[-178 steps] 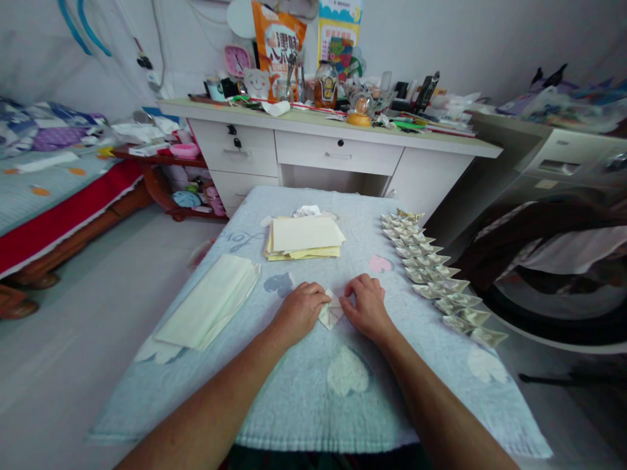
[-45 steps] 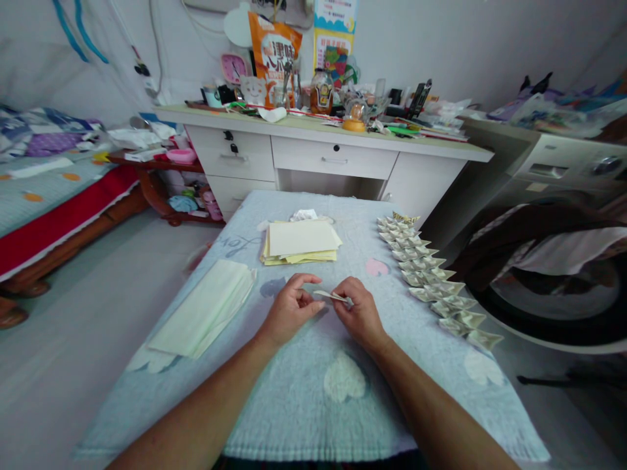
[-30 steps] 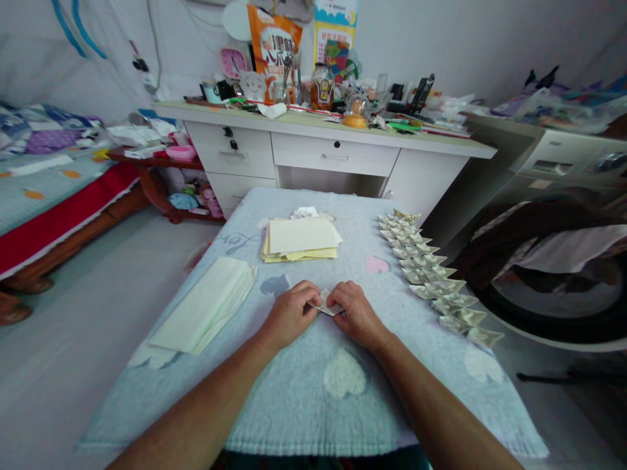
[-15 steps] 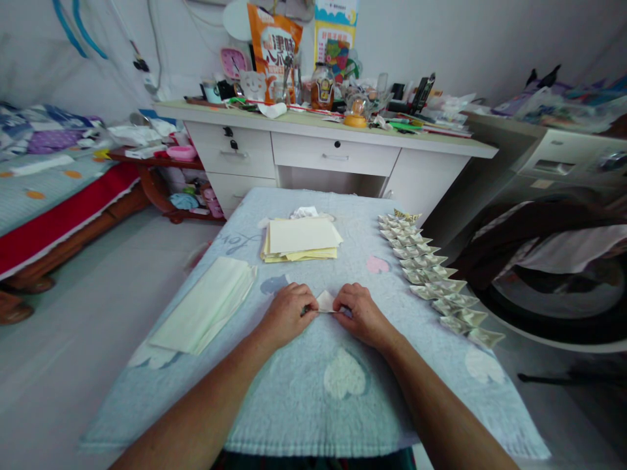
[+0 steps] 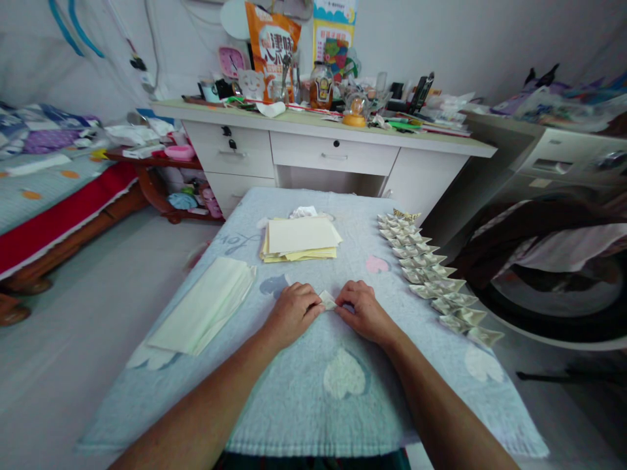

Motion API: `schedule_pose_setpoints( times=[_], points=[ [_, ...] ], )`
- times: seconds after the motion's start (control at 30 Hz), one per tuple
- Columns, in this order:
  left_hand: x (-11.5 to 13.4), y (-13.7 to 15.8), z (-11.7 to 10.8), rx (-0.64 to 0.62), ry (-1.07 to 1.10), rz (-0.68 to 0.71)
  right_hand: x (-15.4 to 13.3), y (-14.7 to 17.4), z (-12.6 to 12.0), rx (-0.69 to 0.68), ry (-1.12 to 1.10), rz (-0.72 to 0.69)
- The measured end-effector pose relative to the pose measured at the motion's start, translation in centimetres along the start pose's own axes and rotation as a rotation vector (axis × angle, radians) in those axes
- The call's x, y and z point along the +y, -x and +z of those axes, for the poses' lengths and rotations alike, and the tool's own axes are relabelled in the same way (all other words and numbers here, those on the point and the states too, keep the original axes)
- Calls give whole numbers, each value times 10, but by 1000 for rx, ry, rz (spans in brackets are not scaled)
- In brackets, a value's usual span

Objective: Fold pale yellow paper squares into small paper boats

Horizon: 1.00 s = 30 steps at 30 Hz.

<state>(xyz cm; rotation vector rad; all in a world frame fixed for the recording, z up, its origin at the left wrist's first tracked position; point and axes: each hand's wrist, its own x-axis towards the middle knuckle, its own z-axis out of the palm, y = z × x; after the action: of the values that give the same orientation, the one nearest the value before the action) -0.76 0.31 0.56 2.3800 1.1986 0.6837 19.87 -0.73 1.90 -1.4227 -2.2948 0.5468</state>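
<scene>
Between my two hands is a small piece of folded paper (image 5: 328,300), pale and pointed at the top. My left hand (image 5: 294,312) pinches its left side between thumb and fingers. On the other side my right hand (image 5: 363,311) grips the right corner the same way. Both hands are just above or on the light blue cloth (image 5: 289,405) that covers the table. Rows of folded paper boats (image 5: 426,261) stand along the table's right side. Beyond my hands lies a stack of cream and yellow paper sheets (image 5: 304,235).
A pile of long pale green paper (image 5: 203,307) lies to the left. Behind it, a crumpled white tissue (image 5: 304,211) sits past the stack. A white desk (image 5: 337,150) with a cluttered top stands at the table's far end. A washing machine (image 5: 553,156) is at the right, a bed (image 5: 59,196) at the left.
The folded paper has turned between my fingers and now shows a smaller, tilted diamond-like shape. My left hand has shifted slightly right. The paper stacks and boats have stayed put.
</scene>
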Motion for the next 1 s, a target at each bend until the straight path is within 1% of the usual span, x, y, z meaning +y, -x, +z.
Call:
schedule_pose_setpoints(
  times=[0.13,0.43,0.7,1.0],
  points=[
    [-1,-1,1,44,-21,-45,2,0,0,2,-11,45],
    [3,-3,0,63,-143,-166,-3,-2,3,18,62,130],
    [6,-2,2,70,-224,-219,-8,-5,9,30,153,202],
    [6,-1,1,75,-262,-265,-10,-5,14,73,194,235]
  ],
)
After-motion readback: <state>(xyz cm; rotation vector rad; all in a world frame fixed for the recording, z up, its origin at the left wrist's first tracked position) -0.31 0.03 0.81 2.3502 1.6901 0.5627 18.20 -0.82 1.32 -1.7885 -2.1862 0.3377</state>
